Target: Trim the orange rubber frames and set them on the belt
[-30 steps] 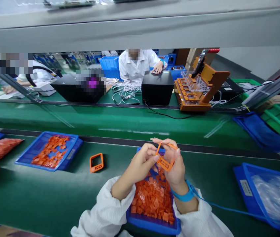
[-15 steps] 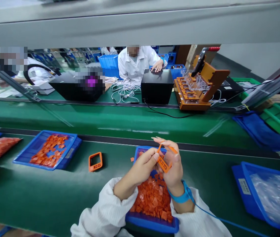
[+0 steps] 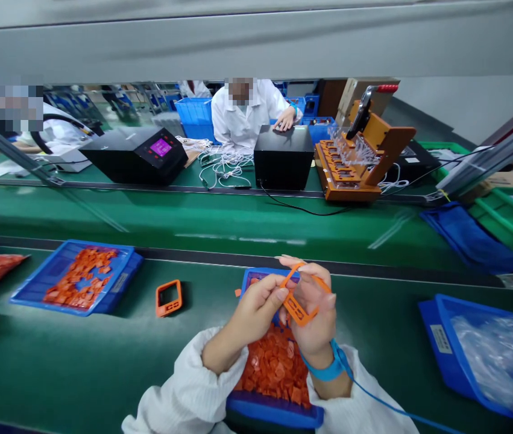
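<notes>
Both hands hold an orange frame [image 3: 299,296] above a blue tray [image 3: 274,410] of small orange pieces [image 3: 274,366] on the green worktop [image 3: 79,361]. The left hand [image 3: 258,307] pinches its near edge, grip together; the right hand [image 3: 316,304] clasps it from behind. Another orange frame [image 3: 169,298] lies well to the left.

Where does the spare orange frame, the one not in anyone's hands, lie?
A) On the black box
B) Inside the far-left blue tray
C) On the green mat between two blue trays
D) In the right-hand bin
C: the spare orange frame lies flat on the green mat, between the left blue tray and the near blue tray.
</notes>
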Motion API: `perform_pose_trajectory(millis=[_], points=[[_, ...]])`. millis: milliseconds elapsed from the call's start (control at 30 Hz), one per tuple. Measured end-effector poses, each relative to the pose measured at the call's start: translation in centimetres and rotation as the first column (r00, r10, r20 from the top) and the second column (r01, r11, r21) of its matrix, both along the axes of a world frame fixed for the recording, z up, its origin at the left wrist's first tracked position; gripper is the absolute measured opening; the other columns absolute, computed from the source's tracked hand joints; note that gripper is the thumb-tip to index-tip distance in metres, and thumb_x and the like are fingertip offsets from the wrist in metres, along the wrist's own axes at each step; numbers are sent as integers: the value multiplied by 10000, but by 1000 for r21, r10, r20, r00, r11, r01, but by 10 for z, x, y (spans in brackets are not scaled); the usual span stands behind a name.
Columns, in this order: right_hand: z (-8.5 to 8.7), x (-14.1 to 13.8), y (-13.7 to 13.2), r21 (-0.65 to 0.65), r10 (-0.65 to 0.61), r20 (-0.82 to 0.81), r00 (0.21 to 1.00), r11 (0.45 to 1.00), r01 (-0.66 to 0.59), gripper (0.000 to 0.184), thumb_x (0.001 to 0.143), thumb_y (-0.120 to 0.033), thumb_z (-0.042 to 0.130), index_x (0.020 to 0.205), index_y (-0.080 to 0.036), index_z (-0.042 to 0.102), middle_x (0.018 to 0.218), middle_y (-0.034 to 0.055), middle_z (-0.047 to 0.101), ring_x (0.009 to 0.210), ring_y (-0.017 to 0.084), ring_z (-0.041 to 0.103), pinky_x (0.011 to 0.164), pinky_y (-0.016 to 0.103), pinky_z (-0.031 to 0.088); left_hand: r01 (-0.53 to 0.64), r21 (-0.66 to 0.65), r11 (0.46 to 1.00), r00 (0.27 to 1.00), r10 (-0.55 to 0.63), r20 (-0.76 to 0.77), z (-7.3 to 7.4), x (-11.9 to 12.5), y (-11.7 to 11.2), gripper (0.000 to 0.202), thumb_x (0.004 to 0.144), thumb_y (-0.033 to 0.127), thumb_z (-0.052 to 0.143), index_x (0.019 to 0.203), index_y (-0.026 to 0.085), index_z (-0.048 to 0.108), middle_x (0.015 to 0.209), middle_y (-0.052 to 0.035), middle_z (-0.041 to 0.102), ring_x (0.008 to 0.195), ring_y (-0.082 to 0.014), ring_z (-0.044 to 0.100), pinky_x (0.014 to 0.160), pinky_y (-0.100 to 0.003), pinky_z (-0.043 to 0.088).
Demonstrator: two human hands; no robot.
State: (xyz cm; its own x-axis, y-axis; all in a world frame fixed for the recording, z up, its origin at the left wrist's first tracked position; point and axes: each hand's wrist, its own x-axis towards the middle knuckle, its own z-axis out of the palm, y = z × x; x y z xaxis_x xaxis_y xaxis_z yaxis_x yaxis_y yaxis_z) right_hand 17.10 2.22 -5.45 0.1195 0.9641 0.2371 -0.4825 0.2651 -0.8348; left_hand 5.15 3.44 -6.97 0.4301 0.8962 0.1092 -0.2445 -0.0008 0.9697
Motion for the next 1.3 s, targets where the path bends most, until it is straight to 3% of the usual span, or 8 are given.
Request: perform_pose_trajectory(millis=[67, 167, 267, 400, 667, 900, 1100, 1300], points=[[10, 0, -4, -30, 22, -121, 992, 999, -26, 466, 1001, -711, 352, 1140, -334, 589, 1270, 59, 703, 1037, 260, 708, 794, 404, 574, 41, 24, 999, 991, -44, 124, 4, 0, -3, 444, 1006, 477, 628, 1305, 149, 638, 867, -43, 685, 706, -96, 649, 663, -184, 518], [23, -1, -9, -59, 29, -228, 973, 997, -44, 479, 1026, -676, 308, 1113, -317, 612, 1235, 67, 722, 1106, 256, 690, 889, 416, 569, 123, 33, 992, 951, -128, 281, 12, 1, -9, 653, 868, 406, 823, 1468, 289, 591, 1194, -74, 709, 1076, -173, 692, 898, -216, 548], [30, -3, -13, -81, 80, -284, 956, 991, -107, 477, 1013, -697, 330, 1119, -330, 617, 1284, 61, 702, 1087, 271, 698, 871, 449, 588, 147, 19, 989, 934, -145, 327, 19, 3, -13, 661, 859, 300, 839, 1471, 351, 593, 1276, -52, 711, 1125, -157, 693, 925, -177, 533], [29, -5, -16, -77, 88, -306, 948, 990, -117, 480, 1019, -689, 325, 1132, -325, 616, 1291, 77, 697, 1197, 286, 664, 897, 456, 584, 71, 49, 996, 951, -82, 298, 20, 3, -13, 646, 842, 310, 853, 1445, 339, 623, 1412, -63, 660, 1194, -181, 679, 958, -186, 535], [23, -9, -13, -34, 87, -251, 964, 995, -98, 507, 1004, -727, 319, 1191, -321, 559, 1326, 90, 670, 1217, 295, 639, 993, 480, 514, 11, 116, 993, 974, -37, 224, 12, -6, -20, 571, 939, 350, 747, 1485, 323, 584, 1398, -75, 667, 1183, -206, 684, 973, -243, 552], [18, -13, -19, 35, 183, -312, 932, 983, -182, 466, 975, -735, 419, 1145, -321, 547, 1369, 84, 640, 858, 216, 676, 738, 370, 539, -50, 222, 974, 986, 12, 166, 16, -12, -36, 492, 1028, 345, 610, 1514, 285, 560, 1446, -108, 632, 1287, -242, 630, 1067, -309, 514], [18, -18, -23, 68, 216, -328, 920, 976, -205, 472, 982, -727, 405, 1144, -306, 540, 1336, 84, 651, 1163, 285, 657, 917, 441, 551, -114, 183, 977, 982, 83, 167, 6, -13, -47, 520, 1017, 413, 619, 1507, 249, 561, 1374, -125, 650, 1193, -230, 647, 1081, -358, 493], [28, -20, -34, 80, 254, -348, 902, 967, -242, 466, 987, -723, 382, 1146, -312, 534, 1322, 76, 666, 1091, 267, 678, 891, 429, 552, -149, 160, 976, 987, 137, 83, 11, -15, -58, 619, 966, 501, 670, 1485, 179, 571, 1242, -149, 688, 1046, -234, 679, 922, -340, 551]])
